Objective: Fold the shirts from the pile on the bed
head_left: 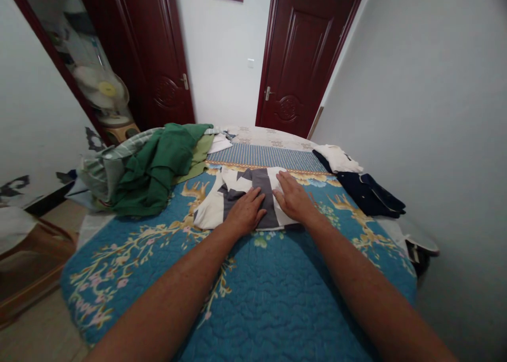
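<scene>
A white and grey garment (232, 185) lies folded flat in the middle of the bed, on a blue quilt (257, 293) with a flower pattern. My left hand (246, 212) rests palm down on its near left part, fingers stretched out and together. Beside it, my right hand (292, 197) lies flat on the garment's right part, fingers extended. Neither hand holds anything; both press on the cloth.
A heap of green and striped clothes (150, 166) sits at the bed's left. Dark navy clothing (370, 193) and a white piece (338, 158) lie at the right, near the wall. Two dark red doors (301, 55) and a fan (103, 92) stand beyond the bed.
</scene>
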Tool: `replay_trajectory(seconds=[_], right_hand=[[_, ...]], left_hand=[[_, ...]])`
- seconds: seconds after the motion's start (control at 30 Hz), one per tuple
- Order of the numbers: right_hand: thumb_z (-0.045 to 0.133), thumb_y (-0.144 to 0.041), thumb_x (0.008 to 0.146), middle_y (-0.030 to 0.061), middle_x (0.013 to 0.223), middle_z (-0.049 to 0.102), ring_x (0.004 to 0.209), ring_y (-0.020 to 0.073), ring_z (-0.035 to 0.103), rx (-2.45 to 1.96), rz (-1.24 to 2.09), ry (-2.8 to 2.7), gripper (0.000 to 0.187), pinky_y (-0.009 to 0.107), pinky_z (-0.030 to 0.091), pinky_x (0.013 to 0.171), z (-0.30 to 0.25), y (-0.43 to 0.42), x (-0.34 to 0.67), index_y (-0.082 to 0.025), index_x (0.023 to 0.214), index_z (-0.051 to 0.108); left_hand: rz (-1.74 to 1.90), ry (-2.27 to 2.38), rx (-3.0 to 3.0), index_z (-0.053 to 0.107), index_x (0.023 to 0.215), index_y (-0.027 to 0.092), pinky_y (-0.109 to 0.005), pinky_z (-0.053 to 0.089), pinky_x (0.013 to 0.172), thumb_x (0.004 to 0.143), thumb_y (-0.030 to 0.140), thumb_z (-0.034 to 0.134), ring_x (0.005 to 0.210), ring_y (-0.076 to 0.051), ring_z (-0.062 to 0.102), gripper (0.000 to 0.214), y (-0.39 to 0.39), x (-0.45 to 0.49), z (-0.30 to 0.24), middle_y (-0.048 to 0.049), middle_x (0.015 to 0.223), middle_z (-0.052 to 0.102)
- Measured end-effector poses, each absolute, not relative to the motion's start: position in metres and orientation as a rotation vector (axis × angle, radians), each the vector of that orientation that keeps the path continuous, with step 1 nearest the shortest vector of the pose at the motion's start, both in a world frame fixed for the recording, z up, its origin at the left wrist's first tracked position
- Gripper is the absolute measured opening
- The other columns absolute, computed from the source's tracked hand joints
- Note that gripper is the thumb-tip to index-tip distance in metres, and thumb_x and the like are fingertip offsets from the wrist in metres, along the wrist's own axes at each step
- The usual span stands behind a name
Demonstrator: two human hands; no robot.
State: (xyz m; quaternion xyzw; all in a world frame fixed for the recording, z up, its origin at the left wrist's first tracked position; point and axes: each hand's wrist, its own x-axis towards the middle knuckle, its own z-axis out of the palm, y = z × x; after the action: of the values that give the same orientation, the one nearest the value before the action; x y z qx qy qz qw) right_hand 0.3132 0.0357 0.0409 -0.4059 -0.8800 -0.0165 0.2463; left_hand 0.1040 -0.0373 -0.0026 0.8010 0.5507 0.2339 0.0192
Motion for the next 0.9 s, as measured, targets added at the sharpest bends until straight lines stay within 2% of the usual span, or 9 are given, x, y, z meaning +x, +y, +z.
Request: replay_trajectory(seconds=[0.13, 0.3, 0.37, 0.47, 0.53, 0.7, 0.83, 0.9], right_hand=[[0.039, -0.047, 0.109, 0.0254, 0.169, 0.041, 0.159, 0.0356, 0.035, -1.428, -0.052, -2.429, 0.066, 0.058, 0.032, 0.127, 0.011, 0.062, 0.294, -0.004, 0.158, 0.050], [0.035, -0.057, 0.110, 0.0225, 0.172, 0.038, 0.159, 0.0381, 0.034, -1.605, -0.046, -2.387, 0.071, 0.058, 0.032, 0.126, -0.003, 0.072, 0.290, -0.009, 0.160, 0.049], [0.036, -0.059, 0.109, 0.0224, 0.173, 0.036, 0.159, 0.0384, 0.033, -1.628, -0.053, -2.368, 0.071, 0.057, 0.032, 0.126, -0.003, 0.070, 0.289, -0.011, 0.160, 0.049], [0.039, -0.062, 0.108, 0.0241, 0.174, 0.031, 0.161, 0.0401, 0.030, -1.678, -0.060, -2.332, 0.073, 0.058, 0.032, 0.125, -0.001, 0.065, 0.289, -0.013, 0.161, 0.049], [0.041, -0.065, 0.107, 0.0247, 0.174, 0.031, 0.160, 0.0404, 0.032, -1.690, -0.019, -2.351, 0.075, 0.056, 0.033, 0.124, 0.006, 0.066, 0.290, -0.013, 0.161, 0.050], [0.040, -0.073, 0.104, 0.0246, 0.168, 0.042, 0.154, 0.0393, 0.043, -1.760, 0.218, -2.419, 0.081, 0.054, 0.035, 0.123, 0.029, 0.087, 0.291, -0.013, 0.157, 0.055], [0.038, -0.067, 0.106, 0.0240, 0.173, 0.034, 0.161, 0.0374, 0.031, -1.799, 0.157, -2.318, 0.083, 0.058, 0.026, 0.127, 0.026, 0.107, 0.287, -0.009, 0.166, 0.040], [0.036, -0.066, 0.107, 0.0244, 0.173, 0.035, 0.161, 0.0367, 0.030, -1.801, 0.172, -2.304, 0.084, 0.057, 0.025, 0.128, 0.018, 0.116, 0.284, -0.007, 0.166, 0.038]], left_hand=[[0.695, 1.857, 2.518, 0.056, 0.153, 0.014, -0.055, 0.033, 0.131, 0.105, 0.029, 0.050, 0.160, -0.033, 0.038, 0.051, -0.040, 0.104, 0.001, -0.0156, 0.169, 0.047], [0.709, 1.992, 2.550, 0.061, 0.150, 0.024, -0.069, 0.008, 0.134, 0.104, 0.036, 0.054, 0.160, -0.035, 0.036, 0.047, -0.046, 0.102, 0.011, -0.0113, 0.162, 0.056], [0.701, 2.017, 2.531, 0.061, 0.149, 0.027, -0.072, 0.003, 0.132, 0.104, 0.042, 0.056, 0.161, -0.037, 0.035, 0.048, -0.047, 0.100, 0.015, -0.0108, 0.161, 0.058], [0.615, 2.019, 2.466, 0.059, 0.153, 0.025, -0.071, 0.014, 0.131, 0.101, 0.057, 0.059, 0.156, -0.040, 0.041, 0.061, -0.047, 0.100, 0.015, -0.0137, 0.159, 0.058], [0.544, 2.010, 2.440, 0.056, 0.156, 0.025, -0.068, 0.021, 0.130, 0.099, 0.061, 0.058, 0.154, -0.041, 0.044, 0.068, -0.047, 0.100, 0.013, -0.0150, 0.160, 0.058], [0.440, 2.025, 2.413, 0.047, 0.165, 0.023, -0.068, 0.017, 0.130, 0.102, 0.065, 0.050, 0.160, -0.045, 0.033, 0.076, -0.048, 0.103, 0.003, -0.0167, 0.170, 0.045], [0.404, 2.020, 2.403, 0.042, 0.168, 0.023, -0.068, 0.015, 0.131, 0.103, 0.067, 0.044, 0.164, -0.044, 0.025, 0.079, -0.049, 0.103, -0.002, -0.0161, 0.175, 0.036], [0.394, 2.016, 2.406, 0.041, 0.169, 0.022, -0.066, 0.015, 0.132, 0.103, 0.068, 0.044, 0.164, -0.043, 0.024, 0.080, -0.049, 0.102, -0.003, -0.0155, 0.176, 0.035]])
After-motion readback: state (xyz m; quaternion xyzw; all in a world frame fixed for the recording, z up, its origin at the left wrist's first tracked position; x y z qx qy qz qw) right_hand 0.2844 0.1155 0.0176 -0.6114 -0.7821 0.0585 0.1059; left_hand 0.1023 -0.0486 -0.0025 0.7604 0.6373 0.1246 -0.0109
